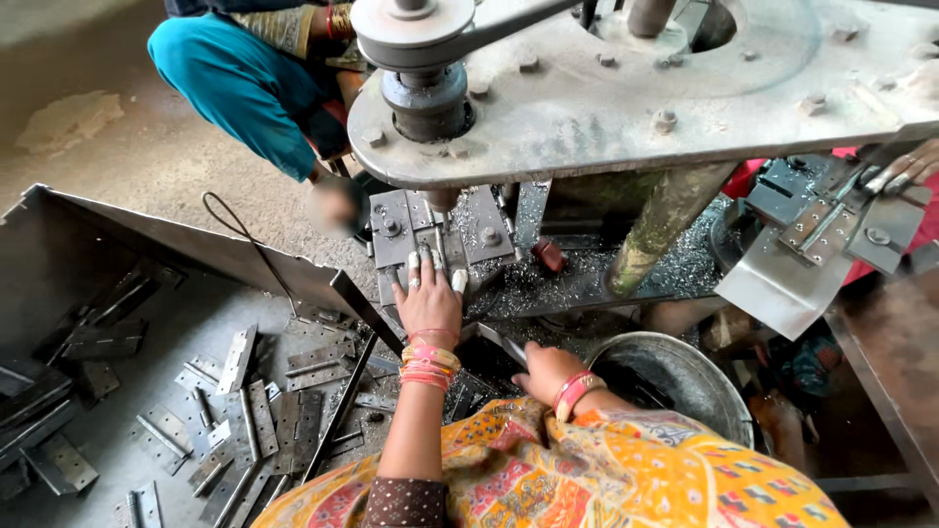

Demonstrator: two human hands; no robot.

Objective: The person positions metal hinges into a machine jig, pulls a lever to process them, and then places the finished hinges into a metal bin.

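Left hand (427,298) presses spread, taped fingers on a grey steel hinge (423,256); right hand (544,372) grip unclear.

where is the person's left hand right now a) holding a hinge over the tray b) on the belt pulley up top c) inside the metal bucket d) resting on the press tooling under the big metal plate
d: the left hand lies flat, fingers spread, on the grey tooling block beneath the machine plate, well away from the bucket and the tray of hinges.
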